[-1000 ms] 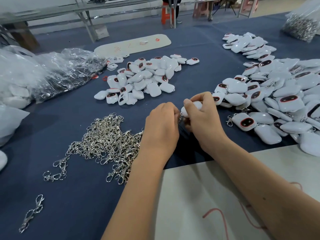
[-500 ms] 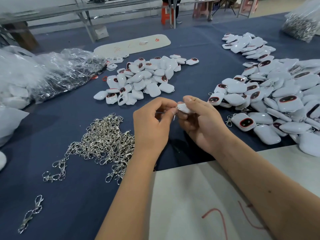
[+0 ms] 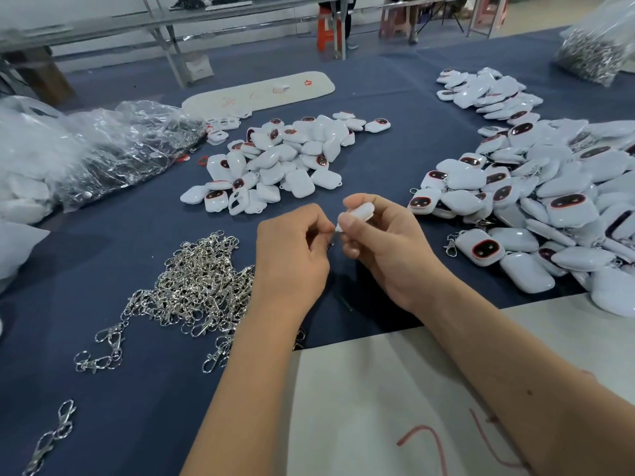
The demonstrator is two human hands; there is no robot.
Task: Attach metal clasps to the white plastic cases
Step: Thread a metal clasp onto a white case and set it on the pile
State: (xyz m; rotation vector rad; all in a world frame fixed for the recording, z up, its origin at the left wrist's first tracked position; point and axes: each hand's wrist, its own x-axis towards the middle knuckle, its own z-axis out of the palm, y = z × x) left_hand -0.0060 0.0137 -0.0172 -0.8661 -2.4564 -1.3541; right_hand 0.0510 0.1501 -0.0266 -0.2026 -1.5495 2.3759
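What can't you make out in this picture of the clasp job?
- Clasp at the left hand: head view, curled fingers hide it.
- White case in the right hand: mostly covered by fingers.
- Pile of cases: cut off by the right edge.
- Bag of metal parts: blurred.

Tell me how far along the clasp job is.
Done: the pile on the right, some cases showing clasps. In hand: right hand holds one case; left hand pinches at its corner, clasp mostly hidden. Left: the middle pile and loose clasps.
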